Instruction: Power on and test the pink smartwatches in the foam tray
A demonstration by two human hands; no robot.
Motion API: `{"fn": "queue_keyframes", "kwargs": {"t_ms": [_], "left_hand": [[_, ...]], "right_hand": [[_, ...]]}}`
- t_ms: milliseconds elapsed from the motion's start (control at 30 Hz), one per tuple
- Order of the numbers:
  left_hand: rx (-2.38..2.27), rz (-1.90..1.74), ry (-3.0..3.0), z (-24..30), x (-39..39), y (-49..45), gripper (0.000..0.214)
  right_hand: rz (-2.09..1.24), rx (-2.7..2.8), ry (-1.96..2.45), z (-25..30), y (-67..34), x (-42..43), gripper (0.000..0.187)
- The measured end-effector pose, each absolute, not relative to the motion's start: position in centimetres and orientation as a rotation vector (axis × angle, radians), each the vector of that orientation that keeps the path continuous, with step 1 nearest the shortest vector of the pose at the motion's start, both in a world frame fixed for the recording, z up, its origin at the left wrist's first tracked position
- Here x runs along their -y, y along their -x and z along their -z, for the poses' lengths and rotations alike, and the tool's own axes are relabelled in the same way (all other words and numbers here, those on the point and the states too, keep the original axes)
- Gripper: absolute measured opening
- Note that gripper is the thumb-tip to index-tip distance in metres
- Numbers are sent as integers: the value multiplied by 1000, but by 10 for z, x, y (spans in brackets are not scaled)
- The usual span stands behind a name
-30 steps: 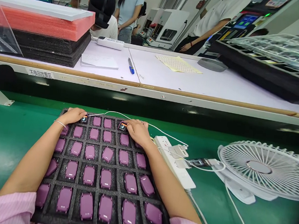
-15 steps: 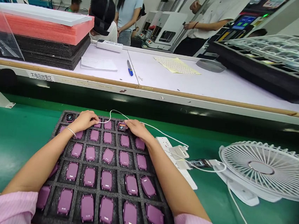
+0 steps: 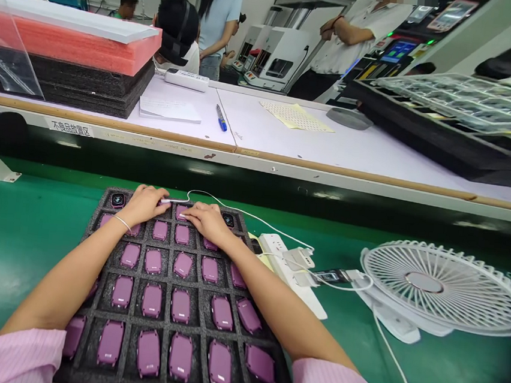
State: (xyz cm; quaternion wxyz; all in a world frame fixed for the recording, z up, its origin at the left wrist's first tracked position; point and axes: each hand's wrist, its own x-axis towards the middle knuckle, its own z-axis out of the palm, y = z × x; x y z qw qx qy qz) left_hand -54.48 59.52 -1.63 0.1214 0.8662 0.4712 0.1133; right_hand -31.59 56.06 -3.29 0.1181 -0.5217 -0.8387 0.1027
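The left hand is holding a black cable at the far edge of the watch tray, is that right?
Almost: the head view shows the cable is white, not black. The left hand does hold it at the far edge of the watch tray.

My bench [image 3: 29, 242] has a glossy green top. Right in front of me on it lies a black foam tray [image 3: 134, 315], divided into square compartments. Just beyond the tray's right side, a white power strip [image 3: 306, 294] lies at an angle. Farther right I have a white fan [image 3: 445, 288], grille facing up, with its white cord [image 3: 392, 346] curving toward me. At far left, a white post's foot [image 3: 1, 176] stands on the green.
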Motion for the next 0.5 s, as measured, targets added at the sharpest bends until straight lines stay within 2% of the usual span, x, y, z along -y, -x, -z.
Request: {"fn": "queue_keyframes", "kwargs": {"t_ms": [133,267,500], "left_hand": [[-1424,-350,-2423,22,-602,553,39],[-1466,-278,-2376,28,-605,551,43],[-1450,-207,-2354,26,-602,551,50]], "right_hand": [[-197,2520,1527,33,321,-549,27],[-118,2555,1551,24,321,-546,25],[-138,2491,1704,21,322,-571,26]]}}
